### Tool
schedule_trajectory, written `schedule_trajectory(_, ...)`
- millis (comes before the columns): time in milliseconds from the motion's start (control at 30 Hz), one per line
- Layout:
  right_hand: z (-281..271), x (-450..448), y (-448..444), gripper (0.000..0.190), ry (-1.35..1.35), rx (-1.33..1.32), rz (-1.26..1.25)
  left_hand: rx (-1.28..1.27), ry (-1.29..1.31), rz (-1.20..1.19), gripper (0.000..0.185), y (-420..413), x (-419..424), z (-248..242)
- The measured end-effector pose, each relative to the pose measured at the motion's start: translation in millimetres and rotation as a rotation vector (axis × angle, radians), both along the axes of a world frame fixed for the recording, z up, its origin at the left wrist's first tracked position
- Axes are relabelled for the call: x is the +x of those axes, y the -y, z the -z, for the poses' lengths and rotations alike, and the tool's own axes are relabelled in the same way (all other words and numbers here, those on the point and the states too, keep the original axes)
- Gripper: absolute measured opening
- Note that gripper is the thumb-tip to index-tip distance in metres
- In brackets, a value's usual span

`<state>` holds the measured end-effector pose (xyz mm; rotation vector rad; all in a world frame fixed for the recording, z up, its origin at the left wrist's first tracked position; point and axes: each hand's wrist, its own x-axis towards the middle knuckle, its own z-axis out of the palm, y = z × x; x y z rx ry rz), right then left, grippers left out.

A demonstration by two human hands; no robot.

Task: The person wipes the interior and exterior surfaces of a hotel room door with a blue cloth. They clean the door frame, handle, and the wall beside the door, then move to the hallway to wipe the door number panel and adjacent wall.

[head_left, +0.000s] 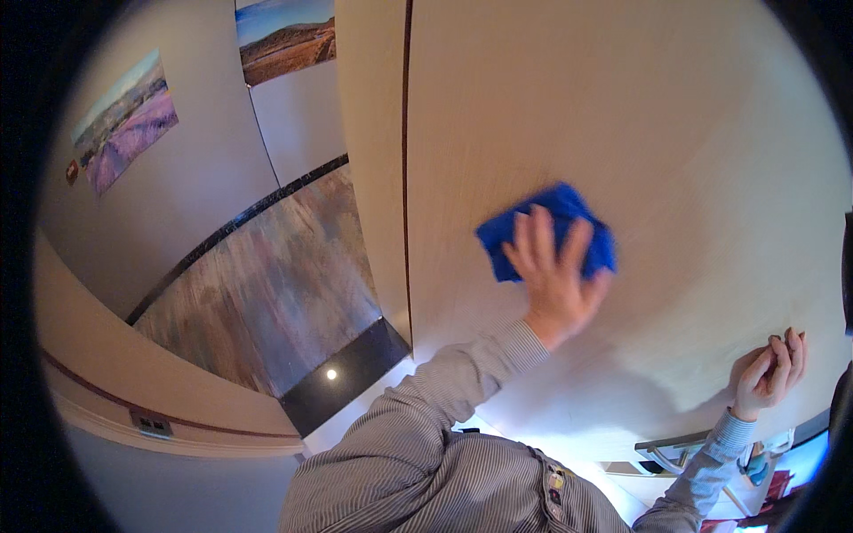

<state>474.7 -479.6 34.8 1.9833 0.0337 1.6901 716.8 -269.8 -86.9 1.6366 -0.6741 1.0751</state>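
Observation:
A folded blue cloth (564, 208) lies flat against a large, pale wood-look door or panel (640, 120). My left hand (550, 266) presses on the cloth with its fingers spread; the hand is slightly blurred. To the right, my right hand (772, 373) is near the same panel, its fingers loosely curled, and no object shows in it. Whether it touches the panel I cannot tell. Both arms wear striped sleeves.
Left of the panel's dark edge strip is an opening with a streaky grey-brown floor (266, 280) and a dark threshold (346, 373). Landscape pictures (130, 130) hang on the wall beyond. A wall socket or switch plate (152, 424) is at lower left, a metal handle (673, 442) at lower right.

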Motion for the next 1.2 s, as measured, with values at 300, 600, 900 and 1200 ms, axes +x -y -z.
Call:
schedule_trajectory(300, -1.4, -4.0, 7.5, 0.016, 0.000, 0.001, -0.059, 0.153, 0.272, -0.011, 0.065, -7.0, 26.0, 27.2)
schedule_trajectory(600, -4.0, -4.8, 12.6, 0.016, -0.038, -0.006, -0.107, -0.337, -0.396, -0.210, 0.060, -85.1, 130.0, 93.5)
schedule_trajectory(900, -9.6, -7.8, 10.9, 0.016, -0.083, -0.075, -0.061, -0.570, -0.966, -0.261, 0.069, -74.3, 123.2, 177.8)
schedule_trajectory(1200, -10.4, -5.5, 9.6, 0.014, -0.126, -0.071, -0.136, -0.568, -0.981, -0.093, 0.065, -12.2, 30.1, 158.9)
